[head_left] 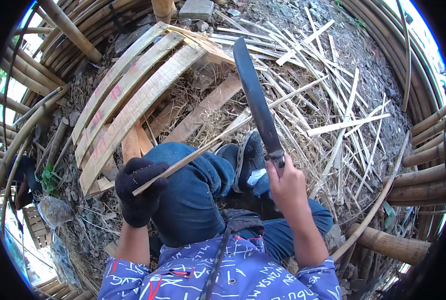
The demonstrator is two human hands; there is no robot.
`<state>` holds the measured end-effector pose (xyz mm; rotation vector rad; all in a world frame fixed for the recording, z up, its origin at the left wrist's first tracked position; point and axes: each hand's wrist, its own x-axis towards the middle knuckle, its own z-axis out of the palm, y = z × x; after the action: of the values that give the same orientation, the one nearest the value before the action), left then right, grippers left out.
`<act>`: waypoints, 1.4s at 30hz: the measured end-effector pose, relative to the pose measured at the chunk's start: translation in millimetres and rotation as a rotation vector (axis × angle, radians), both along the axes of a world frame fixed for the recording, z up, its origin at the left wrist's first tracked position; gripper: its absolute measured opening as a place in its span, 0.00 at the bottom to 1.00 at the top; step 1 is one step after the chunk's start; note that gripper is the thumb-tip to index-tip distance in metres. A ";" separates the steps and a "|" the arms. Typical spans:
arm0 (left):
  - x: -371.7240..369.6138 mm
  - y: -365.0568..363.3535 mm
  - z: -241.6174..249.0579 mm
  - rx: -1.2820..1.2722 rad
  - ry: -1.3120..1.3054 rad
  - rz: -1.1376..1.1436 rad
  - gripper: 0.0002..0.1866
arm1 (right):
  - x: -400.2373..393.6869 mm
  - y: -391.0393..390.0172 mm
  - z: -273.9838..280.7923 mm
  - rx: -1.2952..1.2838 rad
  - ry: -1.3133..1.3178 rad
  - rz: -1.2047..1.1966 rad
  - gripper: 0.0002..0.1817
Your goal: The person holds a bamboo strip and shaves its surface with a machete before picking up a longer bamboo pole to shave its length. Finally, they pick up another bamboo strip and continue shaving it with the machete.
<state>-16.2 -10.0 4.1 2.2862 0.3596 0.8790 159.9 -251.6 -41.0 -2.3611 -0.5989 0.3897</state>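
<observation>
My left hand (141, 190), in a dark glove, is closed around the lower end of a long thin bamboo strip (198, 151). From there the strip runs up and to the right, passing by the blade of a machete (255, 95). My bare right hand (286, 182) grips the machete's dark handle, with the blade pointing up and slightly left. Whether strip and blade touch, I cannot tell. Both hands are over my bent legs (188, 195), the left one by the knee.
A slatted wooden pallet (138, 95) lies at the upper left. Many split strips (348, 125) and fine shavings (208, 110) cover the ground ahead and right. Bamboo poles (393, 250) surround the spot. Part of another person (25, 180) shows at the far left.
</observation>
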 end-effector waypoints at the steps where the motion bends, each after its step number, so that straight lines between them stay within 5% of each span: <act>1: -0.2 1.3 0.1 0.006 -0.004 0.004 0.11 | -5.1 -0.2 -2.0 0.006 -0.038 -0.018 0.19; 14: 1.9 1.9 -2.8 0.008 -0.028 -0.022 0.12 | -6.1 0.5 28.3 0.039 0.238 0.087 0.20; 42: -0.4 1.7 -5.1 0.096 -0.030 -0.012 0.12 | -14.6 5.7 36.4 0.079 0.232 0.071 0.17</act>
<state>-16.6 -8.3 -1.0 2.3579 0.2961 0.9425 145.3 -245.9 -4.6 -2.1843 -0.5779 0.6505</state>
